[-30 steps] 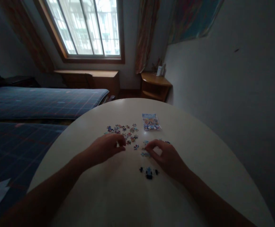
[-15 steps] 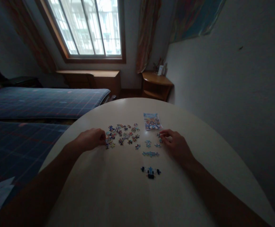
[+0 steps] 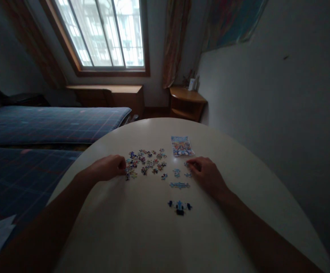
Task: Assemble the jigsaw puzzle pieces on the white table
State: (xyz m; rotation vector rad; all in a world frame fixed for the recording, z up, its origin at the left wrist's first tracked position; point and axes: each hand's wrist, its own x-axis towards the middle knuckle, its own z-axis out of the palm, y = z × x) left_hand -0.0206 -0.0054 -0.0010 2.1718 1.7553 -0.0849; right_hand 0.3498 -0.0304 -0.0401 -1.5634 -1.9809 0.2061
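Note:
Several loose puzzle pieces [image 3: 147, 162] lie scattered on a round white table [image 3: 142, 235]. My left hand [image 3: 108, 167] rests at the left edge of the scatter, fingers curled, fingertips touching pieces there. My right hand [image 3: 207, 173] lies to the right, fingers pinched on a small piece near the table top. Between the hands lie a short joined blue strip [image 3: 179, 185] and, nearer me, a dark joined cluster [image 3: 179, 206]. A small colourful picture card [image 3: 182, 145] lies beyond my right hand.
A grey wall runs close along the table's right side. A bed with a blue checked cover [image 3: 48, 121] stands to the left. A window [image 3: 105, 34], a wooden desk [image 3: 108, 94] and a corner shelf [image 3: 186, 100] lie beyond the table.
Both hands spread apart from the middle: the left went to the scatter's left edge, the right up toward the card. In the last half second they barely shifted.

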